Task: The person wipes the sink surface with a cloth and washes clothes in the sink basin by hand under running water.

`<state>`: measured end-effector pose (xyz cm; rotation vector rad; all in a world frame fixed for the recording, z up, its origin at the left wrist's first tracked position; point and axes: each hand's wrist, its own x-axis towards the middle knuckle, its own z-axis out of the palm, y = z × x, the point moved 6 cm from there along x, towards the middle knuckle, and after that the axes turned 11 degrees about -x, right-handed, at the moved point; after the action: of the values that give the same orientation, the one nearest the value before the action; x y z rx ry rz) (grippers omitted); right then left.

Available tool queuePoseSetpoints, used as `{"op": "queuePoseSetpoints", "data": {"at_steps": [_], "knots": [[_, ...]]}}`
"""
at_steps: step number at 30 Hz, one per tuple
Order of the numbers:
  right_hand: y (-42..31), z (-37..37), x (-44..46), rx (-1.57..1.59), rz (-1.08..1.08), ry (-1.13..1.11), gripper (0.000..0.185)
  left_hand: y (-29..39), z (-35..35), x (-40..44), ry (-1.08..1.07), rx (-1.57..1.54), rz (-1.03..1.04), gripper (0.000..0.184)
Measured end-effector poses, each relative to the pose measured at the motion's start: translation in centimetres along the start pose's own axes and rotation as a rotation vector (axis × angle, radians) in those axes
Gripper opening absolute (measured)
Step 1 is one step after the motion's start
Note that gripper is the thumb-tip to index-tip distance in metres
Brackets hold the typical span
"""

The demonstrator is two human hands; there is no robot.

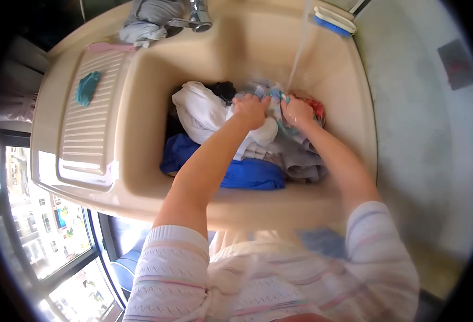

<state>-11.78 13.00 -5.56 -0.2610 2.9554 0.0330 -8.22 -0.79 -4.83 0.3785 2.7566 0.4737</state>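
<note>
- As you lean over it, the beige sink (140, 107) spans most of the view, its basin full of clothes and its ribbed washboard (89, 131) on your left.
- Within the basin, a white garment (199, 112) lies bunched on the left, next to your left forearm.
- A blue garment (255, 174) lies along the near side, partly beneath that forearm.
- Grey fabric (301, 161) is heaped near your right forearm.
- Beyond the basin, grey and pale cloths (149, 24) are piled beside the metal faucet (198, 19).
- Your left hand (251, 110) curls its fingers down at the patterned cloth; you cannot tell how tightly they close.
- Your right hand (297, 111) has thumb and fingers nearly together, pinching the patterned cloth.
- That light blue and white patterned cloth (275, 100) is at the basin's far side, between your hands, near a thin water stream (299, 53).
- Red cloth (316, 104) shows just beside your right hand.
- A blue-bristled brush (334, 21) rests at the far right corner.
- A small teal cloth (88, 88) lies on the washboard.
</note>
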Motion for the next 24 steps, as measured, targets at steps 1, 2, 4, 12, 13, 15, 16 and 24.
{"op": "queuePoseSetpoints", "data": {"at_steps": [1, 2, 4, 12, 13, 15, 16, 24], "knots": [[-0.2, -0.6, -1.8, 0.000, -0.014, -0.023, 0.044, 0.7, -0.1, -1.1, 0.006, 0.022, 0.028, 0.051], [-0.5, -1.1, -3.2, -0.015, -0.025, -0.042, 0.043, 1.2, -0.3, -2.0, -0.013, 0.005, 0.051, 0.051], [-1.0, -1.4, -5.5, -0.039, -0.045, -0.089, 0.043, 2.0, -0.9, -3.8, -0.063, -0.026, 0.094, 0.051], [-1.9, 0.8, -7.0, -0.066, -0.068, -0.027, 0.037, 1.9, 0.7, -5.0, -0.020, -0.010, 0.165, 0.050], [-1.7, 1.2, -5.8, -0.067, -0.049, -0.019, 0.036, 1.6, 0.9, -4.5, 0.041, -0.023, 0.164, 0.050], [-1.3, 2.2, -4.1, -0.077, -0.060, -0.021, 0.036, 1.1, 1.1, -3.9, 0.130, -0.064, 0.165, 0.051], [-1.3, 2.3, -3.1, -0.074, -0.068, -0.015, 0.035, 0.9, 1.0, -3.7, 0.166, -0.089, 0.168, 0.051], [-0.6, 1.4, -1.6, 0.046, -0.050, -0.152, 0.037, 0.5, -0.2, -3.4, 0.156, -0.166, 0.159, 0.057]]}}
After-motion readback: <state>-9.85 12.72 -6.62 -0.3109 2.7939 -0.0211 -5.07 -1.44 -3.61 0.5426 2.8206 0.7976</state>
